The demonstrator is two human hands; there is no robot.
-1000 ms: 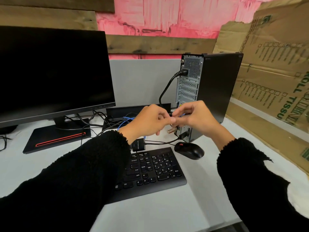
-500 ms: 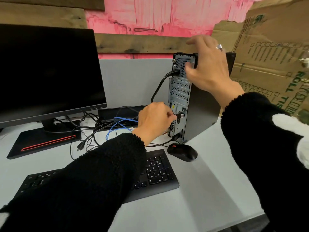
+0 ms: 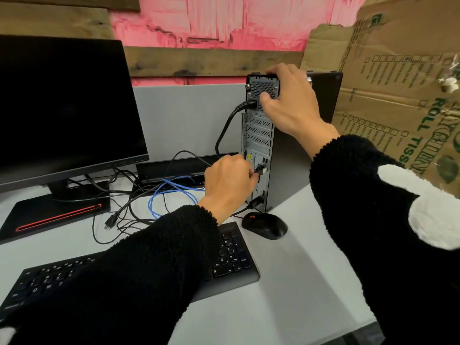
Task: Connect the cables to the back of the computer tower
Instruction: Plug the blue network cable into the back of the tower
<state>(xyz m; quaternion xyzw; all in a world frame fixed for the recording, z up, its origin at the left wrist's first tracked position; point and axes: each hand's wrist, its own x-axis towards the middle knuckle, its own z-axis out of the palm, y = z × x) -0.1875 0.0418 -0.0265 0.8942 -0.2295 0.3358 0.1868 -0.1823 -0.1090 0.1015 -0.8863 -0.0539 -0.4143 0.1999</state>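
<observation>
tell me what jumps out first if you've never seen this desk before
Probably the two hands at the tower standing right of centre with its back panel showing: the right hand grips its top corner, while the left hand holds a USB plug at the ports lower down. Next come the big dark monitor on the left and the pink wall behind.

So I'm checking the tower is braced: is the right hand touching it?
Touching. The head view shows the right hand gripping the computer tower at its top rear corner, thumb pressed on the vent grille.
</observation>
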